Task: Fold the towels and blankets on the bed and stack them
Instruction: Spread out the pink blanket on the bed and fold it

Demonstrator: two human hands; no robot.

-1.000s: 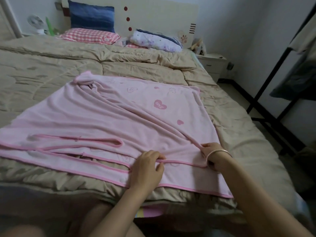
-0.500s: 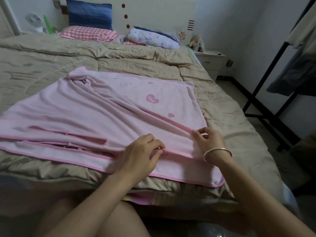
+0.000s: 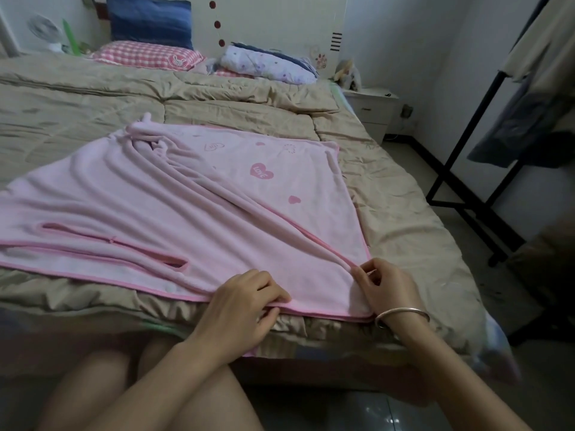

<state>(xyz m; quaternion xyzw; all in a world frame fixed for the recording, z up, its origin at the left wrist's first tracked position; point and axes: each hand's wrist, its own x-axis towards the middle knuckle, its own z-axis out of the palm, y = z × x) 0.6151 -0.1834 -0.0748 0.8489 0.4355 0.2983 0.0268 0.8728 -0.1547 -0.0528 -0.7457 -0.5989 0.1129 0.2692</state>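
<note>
Blanket (image 3: 161, 206), near edge of bed (image 3: 404, 213): my left hand (image 3: 245, 306) is pinching its hem; my right hand (image 3: 385, 287) is pinching a fold.

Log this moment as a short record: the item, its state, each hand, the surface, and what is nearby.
item: pink blanket with heart print
state: spread on the bed, one side folded over, wrinkled, not yet a neat fold
left hand: pinches the near hem
right hand: pinches a trimmed edge near the blanket's near right corner; bracelet on the wrist
surface: beige quilt
nearby: checked pillow and blue pillow at the headboard; nightstand to the right
</note>
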